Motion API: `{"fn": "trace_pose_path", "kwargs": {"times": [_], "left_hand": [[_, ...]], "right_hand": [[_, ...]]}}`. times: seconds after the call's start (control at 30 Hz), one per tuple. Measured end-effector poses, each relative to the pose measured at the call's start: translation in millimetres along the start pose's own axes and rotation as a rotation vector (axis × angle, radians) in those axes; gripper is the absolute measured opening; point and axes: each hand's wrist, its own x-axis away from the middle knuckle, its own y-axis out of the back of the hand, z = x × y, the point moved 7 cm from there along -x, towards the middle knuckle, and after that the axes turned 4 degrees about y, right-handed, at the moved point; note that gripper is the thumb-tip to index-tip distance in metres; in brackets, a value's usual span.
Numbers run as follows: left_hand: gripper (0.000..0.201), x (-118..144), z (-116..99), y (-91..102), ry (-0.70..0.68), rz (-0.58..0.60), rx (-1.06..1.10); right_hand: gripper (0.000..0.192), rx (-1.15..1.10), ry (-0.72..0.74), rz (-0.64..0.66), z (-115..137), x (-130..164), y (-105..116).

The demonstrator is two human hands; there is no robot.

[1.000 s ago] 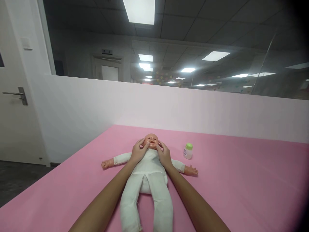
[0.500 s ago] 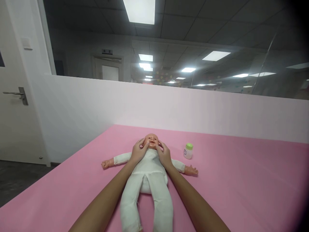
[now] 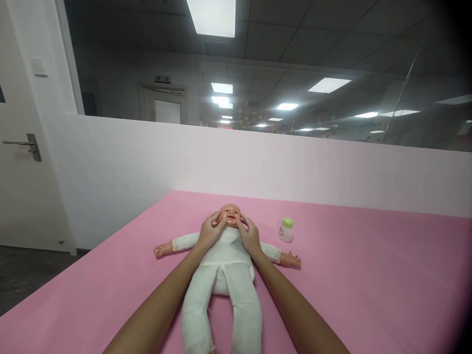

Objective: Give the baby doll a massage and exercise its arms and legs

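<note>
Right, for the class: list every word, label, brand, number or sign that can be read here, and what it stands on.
None can be read.
Small translucent jar with a round green lid: label marks, too small to read.
Dark rectangular plaque above the pale background door: too blurred.
Thin red strip behind the glass: cannot tell whether it bears text.

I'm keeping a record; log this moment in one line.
doll: face up on pink surface | left hand: touching its head | right hand: touching other side | jar: upright, lidded
</note>
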Motion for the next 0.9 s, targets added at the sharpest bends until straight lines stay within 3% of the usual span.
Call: {"fn": "trace_pose_path", "kwargs": {"times": [0.9], "left_hand": [[0.045, -1.9, 1.2, 0.3, -0.026, 0.005, -0.02]], "right_hand": [[0.045, -0.006, 0.009, -0.001, 3.1, 0.1, 1.1]]}}
